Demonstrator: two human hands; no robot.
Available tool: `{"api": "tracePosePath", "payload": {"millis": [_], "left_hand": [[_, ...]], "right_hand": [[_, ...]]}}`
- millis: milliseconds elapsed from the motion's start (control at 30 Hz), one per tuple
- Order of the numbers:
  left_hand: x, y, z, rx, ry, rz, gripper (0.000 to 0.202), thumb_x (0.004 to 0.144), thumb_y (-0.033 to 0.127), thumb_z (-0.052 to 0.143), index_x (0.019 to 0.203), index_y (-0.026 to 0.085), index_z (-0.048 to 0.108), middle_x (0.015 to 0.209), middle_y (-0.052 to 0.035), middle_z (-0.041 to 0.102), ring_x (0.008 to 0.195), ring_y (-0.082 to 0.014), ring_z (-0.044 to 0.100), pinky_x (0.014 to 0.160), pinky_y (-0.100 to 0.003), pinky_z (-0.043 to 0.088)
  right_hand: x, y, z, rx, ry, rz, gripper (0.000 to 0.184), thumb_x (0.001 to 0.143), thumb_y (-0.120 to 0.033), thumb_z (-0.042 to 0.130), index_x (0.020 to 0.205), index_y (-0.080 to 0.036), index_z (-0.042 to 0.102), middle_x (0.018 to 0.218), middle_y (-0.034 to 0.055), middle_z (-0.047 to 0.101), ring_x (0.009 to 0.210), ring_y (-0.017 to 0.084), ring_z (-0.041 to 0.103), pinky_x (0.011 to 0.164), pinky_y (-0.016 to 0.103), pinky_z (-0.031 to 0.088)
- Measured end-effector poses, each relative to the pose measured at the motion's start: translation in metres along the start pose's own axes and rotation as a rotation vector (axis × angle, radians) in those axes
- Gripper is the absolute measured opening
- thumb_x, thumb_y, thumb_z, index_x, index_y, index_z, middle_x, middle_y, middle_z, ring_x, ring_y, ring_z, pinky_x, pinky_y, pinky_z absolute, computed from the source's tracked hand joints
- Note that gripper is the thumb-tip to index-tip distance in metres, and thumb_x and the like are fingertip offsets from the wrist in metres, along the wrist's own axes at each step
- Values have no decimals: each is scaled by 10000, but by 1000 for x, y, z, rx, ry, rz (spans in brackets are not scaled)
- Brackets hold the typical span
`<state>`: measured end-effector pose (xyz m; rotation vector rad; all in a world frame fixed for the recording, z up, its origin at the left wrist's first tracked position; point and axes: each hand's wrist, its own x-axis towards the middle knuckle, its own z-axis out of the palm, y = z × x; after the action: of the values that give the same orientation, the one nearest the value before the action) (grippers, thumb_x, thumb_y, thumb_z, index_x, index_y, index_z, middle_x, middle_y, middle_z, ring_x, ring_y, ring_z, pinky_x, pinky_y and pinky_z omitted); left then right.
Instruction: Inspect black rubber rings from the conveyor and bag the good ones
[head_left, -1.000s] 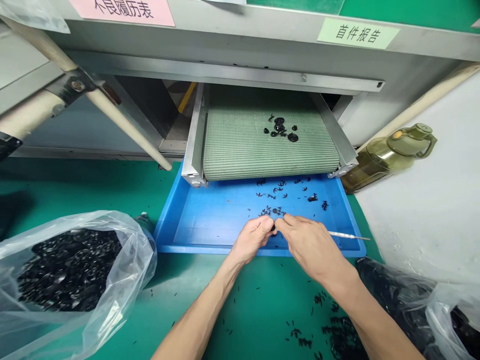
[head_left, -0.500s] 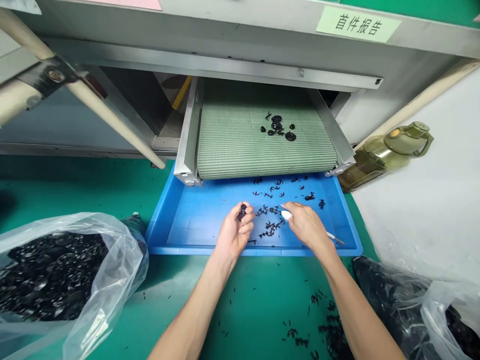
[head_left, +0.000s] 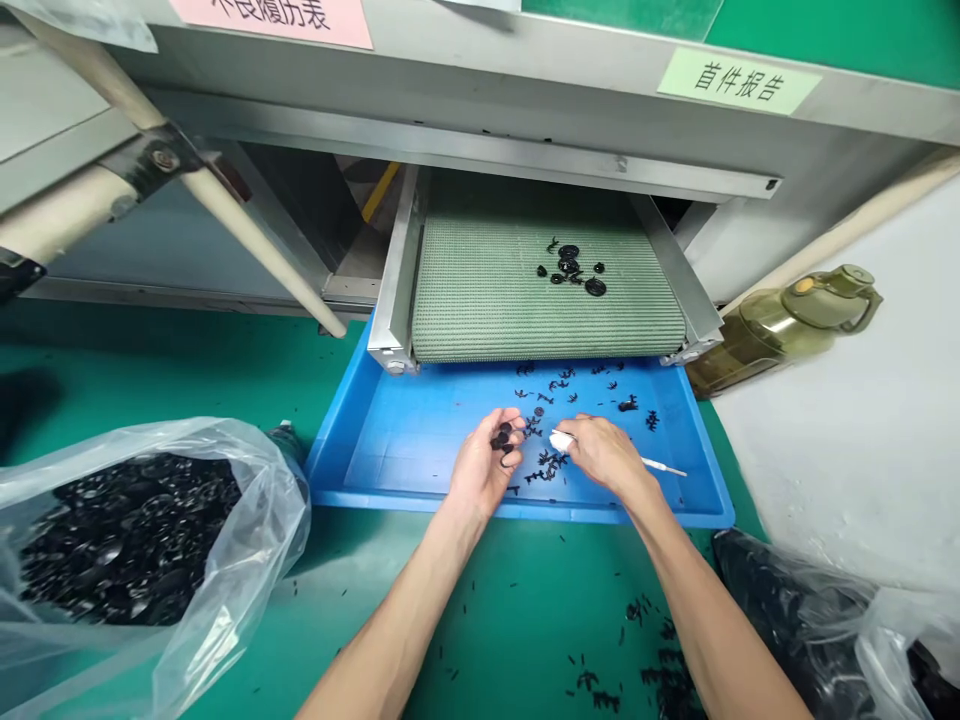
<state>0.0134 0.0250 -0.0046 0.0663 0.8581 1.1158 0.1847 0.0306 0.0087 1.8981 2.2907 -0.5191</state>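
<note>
Over the blue tray (head_left: 397,505), my left hand (head_left: 481,462) is palm up with curled fingers, cradling several small black round parts (head_left: 504,437). To its right, my right hand (head_left: 606,452) is closed around a thin white tool (head_left: 664,467). The tool's slim pointed end sticks out behind the hand, and a wider white part shows at the fingertips. Its exact kind cannot be made out. Branched black scraps (head_left: 550,465) lie in the tray between and beyond my hands.
A green conveyor belt (head_left: 487,320) carrying several black parts (head_left: 570,266) ends above the tray. An open plastic bag (head_left: 262,500) of black pieces stands left, another bag (head_left: 787,610) right. A green bottle (head_left: 787,325) leans by the wall. Black scraps (head_left: 664,675) lie on the green surface.
The view has shifted, so the scene sits slightly further right. My left fingers have loosened, showing more black parts. My right hand has moved nearer the left, its tool turned a little.
</note>
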Motion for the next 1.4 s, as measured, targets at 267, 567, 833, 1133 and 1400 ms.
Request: {"api": "tracePosePath", "payload": {"millis": [267,567,833,1133,1400], "left_hand": [[1,2,-3,-44,14,-13,137,808,204,578,840,76,613,653,-1,493,476,-40,419,324,-117,245],[-2,-9,1,227,-169,13,270,699,309,729,854,101,657,708,-20,545,578,-57,462,407,-133,285],[-6,-8,-2,243,-284,19,302,661,315,767,853,103,671,693,-26,573,511,-28,380,402,-144,214],[-7,-9,-3,255,-300,35,287,670,296,766,864,103,680,723,-43,585,536,-39,379,411,-153,222],[-9,-10,-1,311,-309,64,280,678,315,754,858,112,684,696,-23,564,528,-39,353,419,-157,203]], "right_hand": [[43,-15,4,20,79,-36,347,820,-105,413,1062,-252,614,1003,54,613,836,166,579,667,243,346],[-4,-24,-10,323,349,-137,167,800,-106,430,875,-198,547,863,12,593,750,142,553,666,225,371],[-37,-30,-13,243,281,-276,454,789,-36,327,1203,-164,464,1059,91,561,907,178,567,750,269,438],[-47,-30,-17,-22,297,-179,282,867,-63,324,1030,-177,524,805,43,611,727,177,572,567,248,353],[-43,-36,-17,-174,323,-191,215,860,-57,388,905,-214,526,820,19,562,794,168,519,570,256,301]]}}
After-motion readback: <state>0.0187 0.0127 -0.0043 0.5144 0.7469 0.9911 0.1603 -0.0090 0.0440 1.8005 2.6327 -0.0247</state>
